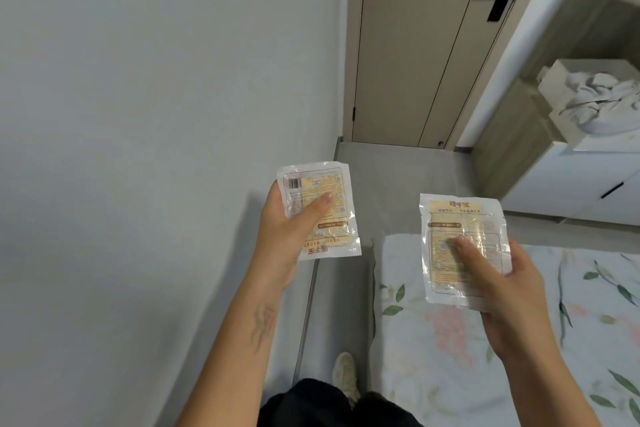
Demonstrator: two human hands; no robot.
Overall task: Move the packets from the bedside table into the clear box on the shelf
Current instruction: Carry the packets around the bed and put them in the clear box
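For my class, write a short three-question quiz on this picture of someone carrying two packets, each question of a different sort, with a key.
1. True or false: each hand holds one packet.
2. The left packet's print reads: A) upright B) upside down C) blank.
3. Fill in: below the right packet lies a floral ____.

Key
1. True: the left hand and the right hand each hold one, thumb on top.
2. B.
3. Bed, its sheet printed with leaves and flowers.
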